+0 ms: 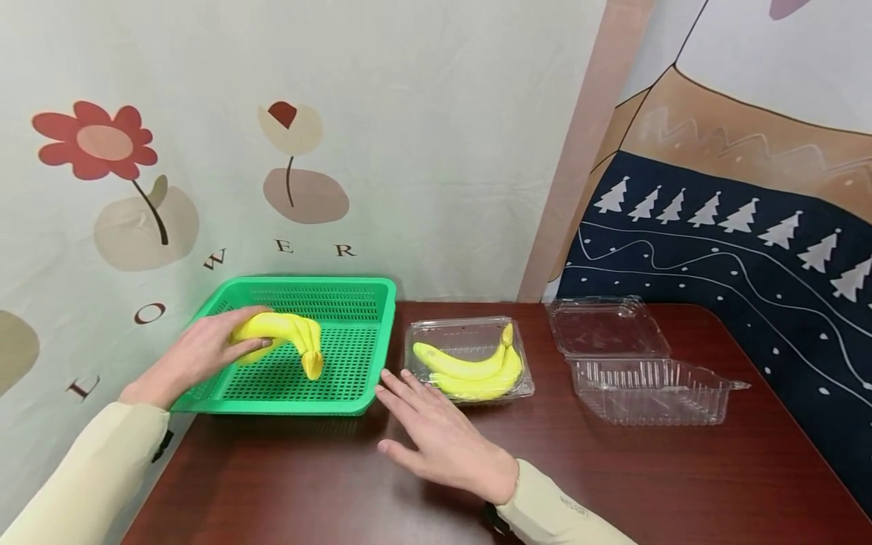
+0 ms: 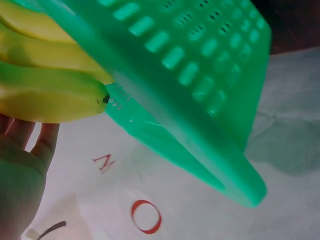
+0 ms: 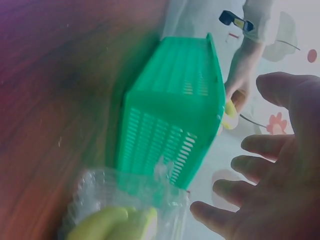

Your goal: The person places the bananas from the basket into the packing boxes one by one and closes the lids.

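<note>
In the head view, my left hand (image 1: 218, 344) grips a bunch of yellow bananas (image 1: 289, 333) over the green basket (image 1: 371, 401). The stem end of that bunch points down and to the right. The left wrist view shows several bananas (image 2: 50, 95) from their tip ends, above the fingers. My right hand (image 1: 443, 439) is spread above the table, just right of the basket's front corner and in front of a clear plastic box (image 1: 422, 329); it holds nothing. Inside that box lies another bunch of bananas (image 1: 477, 371).
A second clear plastic box (image 1: 654, 393) stands to the right with its lid (image 1: 606, 325) swung back. All of this is on a dark red-brown table (image 1: 327, 477). Behind it rises a wall with printed flowers (image 1: 436, 151), and a dark tree-patterned cloth (image 1: 736, 250) hangs at right.
</note>
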`<state>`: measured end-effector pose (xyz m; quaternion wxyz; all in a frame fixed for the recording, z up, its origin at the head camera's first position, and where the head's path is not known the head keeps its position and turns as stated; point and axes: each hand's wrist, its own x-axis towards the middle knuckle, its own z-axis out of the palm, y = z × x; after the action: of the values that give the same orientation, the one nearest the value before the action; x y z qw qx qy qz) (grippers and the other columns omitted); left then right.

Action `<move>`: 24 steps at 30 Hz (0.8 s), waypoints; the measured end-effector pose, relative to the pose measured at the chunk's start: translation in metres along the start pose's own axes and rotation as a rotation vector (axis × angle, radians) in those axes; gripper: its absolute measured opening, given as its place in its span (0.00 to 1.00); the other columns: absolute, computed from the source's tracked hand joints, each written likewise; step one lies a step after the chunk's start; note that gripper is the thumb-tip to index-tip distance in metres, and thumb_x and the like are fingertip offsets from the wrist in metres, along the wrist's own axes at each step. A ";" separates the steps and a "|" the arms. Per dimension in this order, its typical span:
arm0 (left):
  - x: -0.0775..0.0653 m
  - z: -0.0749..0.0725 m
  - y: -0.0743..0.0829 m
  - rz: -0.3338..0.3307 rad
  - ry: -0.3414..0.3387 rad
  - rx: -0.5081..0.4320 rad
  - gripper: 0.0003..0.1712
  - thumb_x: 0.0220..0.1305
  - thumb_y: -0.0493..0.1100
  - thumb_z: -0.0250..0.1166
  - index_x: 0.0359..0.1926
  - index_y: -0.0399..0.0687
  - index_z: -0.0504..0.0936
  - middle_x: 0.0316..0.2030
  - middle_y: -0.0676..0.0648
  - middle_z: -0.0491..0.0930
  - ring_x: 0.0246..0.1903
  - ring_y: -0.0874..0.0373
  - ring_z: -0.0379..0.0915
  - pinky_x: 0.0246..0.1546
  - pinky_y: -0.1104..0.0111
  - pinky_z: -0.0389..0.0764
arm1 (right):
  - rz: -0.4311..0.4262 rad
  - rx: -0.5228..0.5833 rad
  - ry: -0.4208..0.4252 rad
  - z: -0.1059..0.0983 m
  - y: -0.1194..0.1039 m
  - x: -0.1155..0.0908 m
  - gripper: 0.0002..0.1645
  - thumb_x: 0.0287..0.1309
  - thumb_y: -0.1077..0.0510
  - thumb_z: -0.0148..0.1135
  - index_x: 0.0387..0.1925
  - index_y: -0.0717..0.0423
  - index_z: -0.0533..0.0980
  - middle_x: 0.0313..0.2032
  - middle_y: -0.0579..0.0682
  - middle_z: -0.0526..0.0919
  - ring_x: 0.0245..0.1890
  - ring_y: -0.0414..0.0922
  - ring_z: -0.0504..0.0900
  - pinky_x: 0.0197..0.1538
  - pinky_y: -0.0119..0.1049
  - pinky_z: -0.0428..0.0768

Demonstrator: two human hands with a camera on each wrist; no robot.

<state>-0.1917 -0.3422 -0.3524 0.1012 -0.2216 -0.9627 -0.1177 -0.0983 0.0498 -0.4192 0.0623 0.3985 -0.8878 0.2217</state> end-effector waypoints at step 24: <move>0.021 -0.001 0.092 0.127 0.294 0.052 0.31 0.52 0.44 0.82 0.57 0.49 0.81 0.33 0.51 0.82 0.24 0.57 0.69 0.19 0.64 0.68 | 0.134 -0.096 0.180 -0.080 0.042 -0.077 0.43 0.71 0.38 0.60 0.77 0.55 0.64 0.81 0.50 0.55 0.80 0.54 0.50 0.75 0.60 0.60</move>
<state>-0.1685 -0.2541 -0.3301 0.2540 -0.2595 -0.9244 -0.1172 -0.0819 0.1619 -0.3847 0.1458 0.3134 -0.9129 0.2172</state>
